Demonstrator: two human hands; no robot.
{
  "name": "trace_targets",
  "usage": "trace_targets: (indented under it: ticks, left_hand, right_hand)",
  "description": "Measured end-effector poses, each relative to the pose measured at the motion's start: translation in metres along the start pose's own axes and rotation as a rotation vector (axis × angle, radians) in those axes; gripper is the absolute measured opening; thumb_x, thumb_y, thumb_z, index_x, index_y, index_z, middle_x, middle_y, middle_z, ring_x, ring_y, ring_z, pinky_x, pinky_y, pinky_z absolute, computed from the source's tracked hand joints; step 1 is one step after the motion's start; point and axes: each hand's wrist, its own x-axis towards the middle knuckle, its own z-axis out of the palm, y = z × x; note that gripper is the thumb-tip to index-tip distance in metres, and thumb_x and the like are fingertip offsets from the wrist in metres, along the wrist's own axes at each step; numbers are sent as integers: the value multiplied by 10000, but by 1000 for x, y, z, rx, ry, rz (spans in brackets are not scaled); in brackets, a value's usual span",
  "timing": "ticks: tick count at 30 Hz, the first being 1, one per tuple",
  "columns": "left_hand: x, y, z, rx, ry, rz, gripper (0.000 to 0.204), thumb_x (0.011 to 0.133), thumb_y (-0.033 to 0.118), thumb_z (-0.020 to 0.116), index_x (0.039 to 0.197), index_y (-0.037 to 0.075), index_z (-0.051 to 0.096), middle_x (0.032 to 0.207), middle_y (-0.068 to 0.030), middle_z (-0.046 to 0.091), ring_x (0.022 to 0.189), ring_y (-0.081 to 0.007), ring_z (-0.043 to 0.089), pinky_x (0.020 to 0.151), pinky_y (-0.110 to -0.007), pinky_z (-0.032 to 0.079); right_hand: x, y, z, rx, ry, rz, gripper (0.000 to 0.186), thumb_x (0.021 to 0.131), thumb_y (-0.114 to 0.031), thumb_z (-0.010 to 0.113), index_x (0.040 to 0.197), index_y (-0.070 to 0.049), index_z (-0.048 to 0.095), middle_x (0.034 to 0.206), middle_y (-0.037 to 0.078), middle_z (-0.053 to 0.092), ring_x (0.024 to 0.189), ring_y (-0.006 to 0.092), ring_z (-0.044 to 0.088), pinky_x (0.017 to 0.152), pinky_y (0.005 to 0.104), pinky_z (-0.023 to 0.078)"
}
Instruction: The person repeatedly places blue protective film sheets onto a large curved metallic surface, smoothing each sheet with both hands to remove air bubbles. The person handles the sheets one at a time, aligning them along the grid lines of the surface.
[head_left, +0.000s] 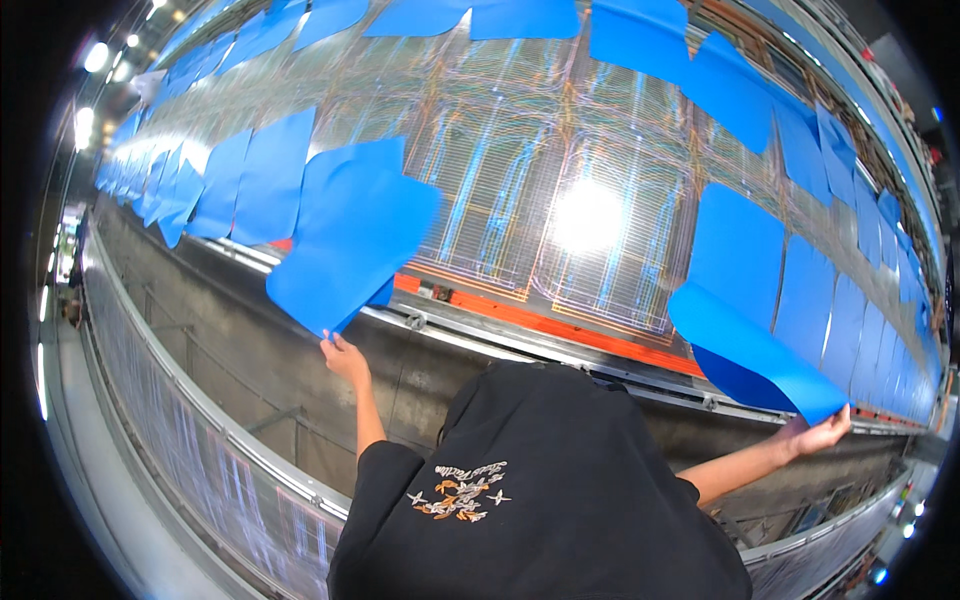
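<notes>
L hand (345, 357) pinches bright-blue, thin flexible sheet (355, 225) by corner.
R hand (822, 432) grips 2nd bright-blue, curled flexible sheet (765, 350) (also cornerwise); both overhang nr edge of long, multicolour-lined counter (480, 200).

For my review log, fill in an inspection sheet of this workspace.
Surface: panel with bright glare; red strip along its near edge.
Job's things: left sheet and right sheet, both blue, bent.
Clutter: other sheets, blue, in rows.
Left hand: pinches left sheet's corner.
Right hand: grips right sheet's corner.
Cables: fine coloured lines across the panel; wires or print, cannot tell.
Surroundings: bright lamps.
</notes>
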Motion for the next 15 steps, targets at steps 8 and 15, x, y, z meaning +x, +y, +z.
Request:
trace_targets:
  ticks: [8, 15]
  left_hand:
    - [-66, 110, 46, -335, -480, 309, 427, 1017, 79, 604, 1430, -27, 578, 1155, -277, 708, 1037, -424, 696, 877, -457, 523]
    - [-112, 191, 16, -69, -656, 281, 894, 934, 341, 750, 1606, -24, 286, 1641, -303, 315, 1533, -430, 311, 1194, -478, 364]
  right_hand:
    - [-38, -20, 46, 22, -127, 19, 366, 1065, -401, 567, 1075, -44, 649, 1035, 53, 621, 983, 169, 603, 902, 358, 491]
    - [-88, -33, 61, -94, -292, -31, 234, 990, -287, 683, 920, -67, 644, 867, 32, 632, 803, 127, 622, 777, 285, 516]
